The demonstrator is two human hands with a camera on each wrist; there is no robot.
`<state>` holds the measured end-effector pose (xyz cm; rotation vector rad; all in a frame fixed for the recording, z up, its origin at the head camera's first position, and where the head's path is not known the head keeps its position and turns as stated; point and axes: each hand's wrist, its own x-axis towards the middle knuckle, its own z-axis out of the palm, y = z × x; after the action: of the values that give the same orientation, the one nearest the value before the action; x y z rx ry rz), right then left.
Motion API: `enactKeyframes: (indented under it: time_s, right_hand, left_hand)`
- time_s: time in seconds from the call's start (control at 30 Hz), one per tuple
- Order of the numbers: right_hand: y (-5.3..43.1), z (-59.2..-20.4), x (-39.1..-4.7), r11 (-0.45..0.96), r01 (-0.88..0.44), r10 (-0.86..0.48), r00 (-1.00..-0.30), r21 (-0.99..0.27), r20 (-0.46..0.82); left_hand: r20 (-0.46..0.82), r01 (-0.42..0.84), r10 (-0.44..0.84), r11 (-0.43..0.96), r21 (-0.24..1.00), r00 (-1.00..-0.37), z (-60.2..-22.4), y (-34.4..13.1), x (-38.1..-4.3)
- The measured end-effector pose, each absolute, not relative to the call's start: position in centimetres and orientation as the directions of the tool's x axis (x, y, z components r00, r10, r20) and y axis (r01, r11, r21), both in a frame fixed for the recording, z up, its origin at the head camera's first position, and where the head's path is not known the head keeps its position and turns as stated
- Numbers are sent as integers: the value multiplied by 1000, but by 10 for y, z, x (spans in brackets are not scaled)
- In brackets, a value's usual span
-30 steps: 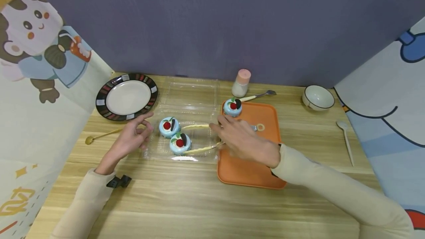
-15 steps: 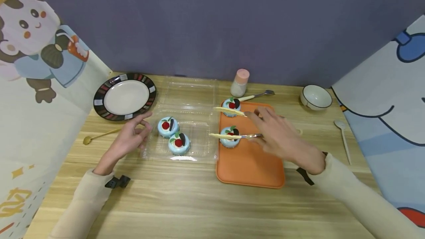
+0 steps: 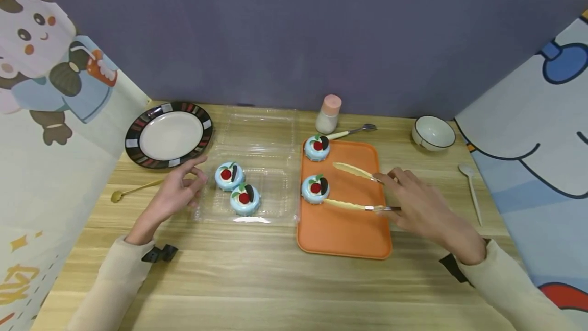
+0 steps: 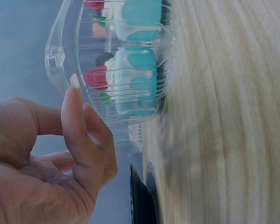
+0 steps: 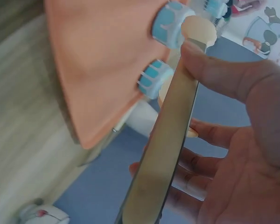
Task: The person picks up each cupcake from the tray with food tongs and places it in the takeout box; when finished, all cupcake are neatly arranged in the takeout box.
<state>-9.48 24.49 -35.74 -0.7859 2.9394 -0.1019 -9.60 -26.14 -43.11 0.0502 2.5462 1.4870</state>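
Observation:
My right hand [image 3: 420, 208] grips a pair of food tongs [image 5: 165, 135] with cream tips, which stand spread over the orange tray [image 3: 344, 239] with nothing between them. Two small blue cakes with red berries sit along the tray's left edge, a far cake [image 3: 316, 148] and a near cake [image 3: 315, 189]. Two more, a left cake [image 3: 229, 176] and a right cake [image 3: 245, 200], stand in the opened clear plastic box [image 3: 280, 218]. Beside the box's left rim is my left hand [image 3: 176, 193], fingers loosely bent; in the left wrist view a fingertip overlaps the rim, contact unclear.
A dark-rimmed plate [image 3: 171, 136] lies behind my left hand, with a gold spoon [image 3: 133, 189] nearer me. Behind the tray are a pink-capped jar [image 3: 328, 114] and a fork [image 3: 351, 132]. A bowl [image 3: 433, 133] and a pale spoon [image 3: 470, 190] stand to the right.
My right hand has drawn the tongs rightward from the plastic box across the tray. The near cake on the tray, visible half a second ago between the tongs, now stands free. The left hand stays put.

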Motion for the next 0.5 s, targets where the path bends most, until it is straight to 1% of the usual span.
enactKeyframes:
  time_s: [0.13,0.33,0.5]
  right_hand:
    - [243,-370,-94,871,-482,-490,-866,-92,-98]
    - [236,-387,-96,853,-509,-518,-854,-113,-59]
    - [231,-395,-97,848,-519,-525,-850,-112,-36]
  left_hand:
    - [-147,-68,124,495,866,-981,-431,-262,-95]
    - [-147,-68,124,494,867,-981,-431,-262,-94]
    - [-146,-68,125,487,871,-981,-431,-262,-94]
